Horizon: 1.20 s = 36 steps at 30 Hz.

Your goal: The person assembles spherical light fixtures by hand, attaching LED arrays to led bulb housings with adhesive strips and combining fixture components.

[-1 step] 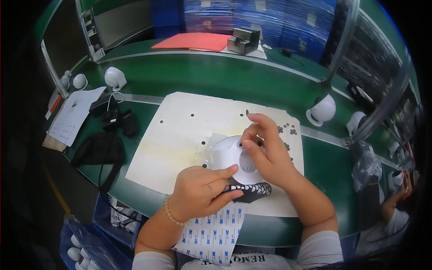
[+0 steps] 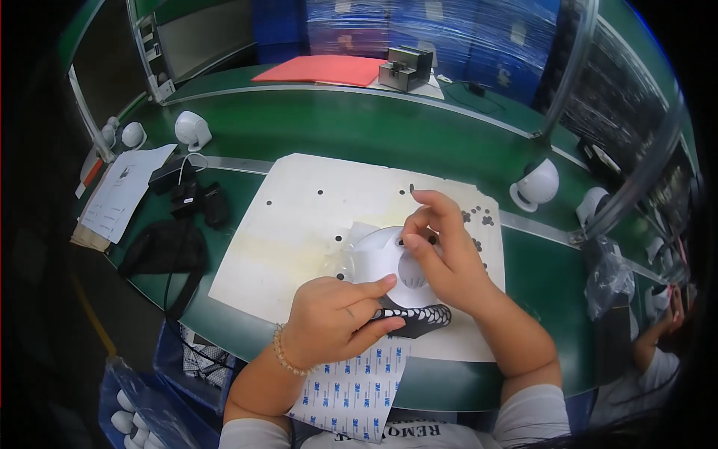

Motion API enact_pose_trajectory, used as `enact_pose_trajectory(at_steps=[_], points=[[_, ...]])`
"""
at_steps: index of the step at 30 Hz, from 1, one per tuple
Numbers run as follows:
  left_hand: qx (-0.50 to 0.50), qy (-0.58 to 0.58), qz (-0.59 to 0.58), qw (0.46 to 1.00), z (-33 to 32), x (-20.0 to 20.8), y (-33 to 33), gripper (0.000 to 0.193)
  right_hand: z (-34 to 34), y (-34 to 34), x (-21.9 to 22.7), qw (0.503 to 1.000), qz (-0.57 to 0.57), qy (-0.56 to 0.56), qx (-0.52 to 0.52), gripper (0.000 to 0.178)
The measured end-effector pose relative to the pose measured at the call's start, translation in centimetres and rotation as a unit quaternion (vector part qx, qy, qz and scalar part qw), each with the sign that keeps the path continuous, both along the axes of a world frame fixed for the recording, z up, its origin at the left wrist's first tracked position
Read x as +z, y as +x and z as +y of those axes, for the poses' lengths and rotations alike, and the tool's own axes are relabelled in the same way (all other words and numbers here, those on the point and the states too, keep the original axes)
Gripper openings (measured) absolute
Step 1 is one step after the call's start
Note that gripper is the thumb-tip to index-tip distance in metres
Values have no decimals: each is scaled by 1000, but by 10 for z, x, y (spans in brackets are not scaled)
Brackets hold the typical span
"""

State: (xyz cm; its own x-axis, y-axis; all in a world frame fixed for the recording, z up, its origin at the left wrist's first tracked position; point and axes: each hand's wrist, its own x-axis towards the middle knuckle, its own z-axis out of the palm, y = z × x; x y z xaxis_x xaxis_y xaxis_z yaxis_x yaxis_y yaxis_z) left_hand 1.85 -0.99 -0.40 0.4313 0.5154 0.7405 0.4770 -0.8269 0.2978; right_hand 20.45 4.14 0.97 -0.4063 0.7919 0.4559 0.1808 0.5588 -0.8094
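A white rounded device (image 2: 378, 263) with a slotted grille lies on the pale board (image 2: 269, 247) in front of me. My left hand (image 2: 336, 318) grips its near left side, with the index finger laid along it and the thumb lower down. Under the device's near edge is a black piece with a white scale-like pattern (image 2: 430, 316). Above its right side, my right hand (image 2: 452, 258) pinches at a small black round pad (image 2: 401, 242) by the thumb tip. Another black dot (image 2: 431, 239) shows between the fingers. A white backing sheet with blue print (image 2: 351, 393) hangs below my left hand.
Several dark pads (image 2: 479, 217) dot the board's right side. White devices (image 2: 537, 183) stand at both sides of the green table. Black adapters (image 2: 198, 198), a black pouch (image 2: 164, 247) and papers (image 2: 131, 187) lie left. Blue bins (image 2: 123, 382) stand lower left. Another person's hand (image 2: 677, 307) shows at far right.
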Motion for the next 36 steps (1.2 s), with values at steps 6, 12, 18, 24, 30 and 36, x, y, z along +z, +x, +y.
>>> enact_pose_trajectory(at_steps=[6,12,18,24,30,36], points=[[3,-4,9,1000,0,0,-2,26,2,-1,-2,1000,-19,-4,15,43],[-3,-5,6,1000,2,-3,-4,25,1,-2,-4,998,-48,39,-19,41],[-31,-4,44,999,10,-2,-9,36,-10,3,2,903,-220,349,-122,40],[-40,-20,69,997,12,-2,-15,35,-31,5,13,882,-323,312,-142,38],[-32,-54,86,994,8,0,-20,33,-37,11,-7,978,-147,137,-47,11],[-40,-76,98,991,7,-1,-25,32,-33,1,-13,989,-135,61,-5,10]])
